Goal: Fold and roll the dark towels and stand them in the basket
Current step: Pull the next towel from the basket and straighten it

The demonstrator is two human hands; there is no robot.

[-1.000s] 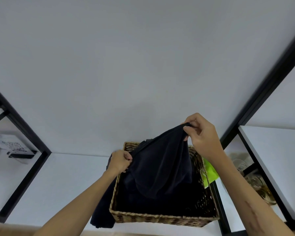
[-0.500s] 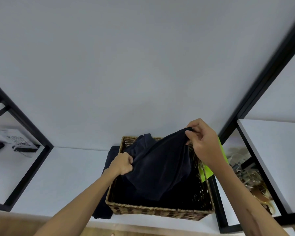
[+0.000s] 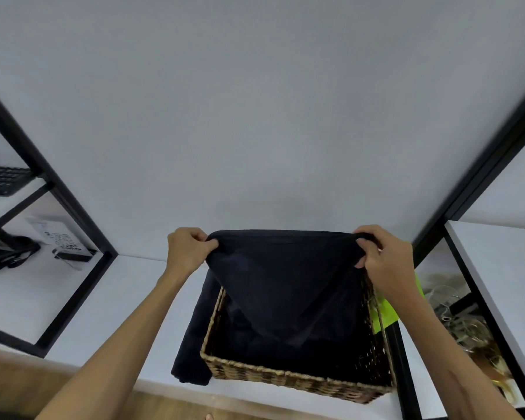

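Head view, sole entry.

Left hand (image 3: 186, 253): fingers curled tight, pinching one top corner of the dark towel (image 3: 281, 277).
Right hand (image 3: 382, 262): likewise curled, pinching the opposite top corner.
Dark towel: stretched taut between both hands along its upper edge, raised above the wicker basket (image 3: 285, 378), hanging down in a point whose tip dips inside the basket. Unfolded, unrolled.
Wicker basket: standing on the white shelf (image 3: 109, 298), near its front edge. Interior very dark; possibly more dark cloth lying loose at the bottom, too shadowed to tell for certain. No upright roll discernible inside.
Second dark towel (image 3: 194, 338): draped outside the basket against its left wall, trailing onto the shelf toward the front edge. Not folded.
Green item (image 3: 385, 310): bright, just beside the basket's right wall, partly hidden behind the right forearm.
Black frame posts (image 3: 73, 237): either side of the shelf bay.
Keyboard (image 3: 3, 180): far left, upper level.

Progress, judged from the above: early stage. Nothing seen rolled or stood in the basket. Held towel merely spread out, ready for a first fold. Remaining: folding and rolling of this towel, standing it in the basket, then the same for the draped towel and any others within.
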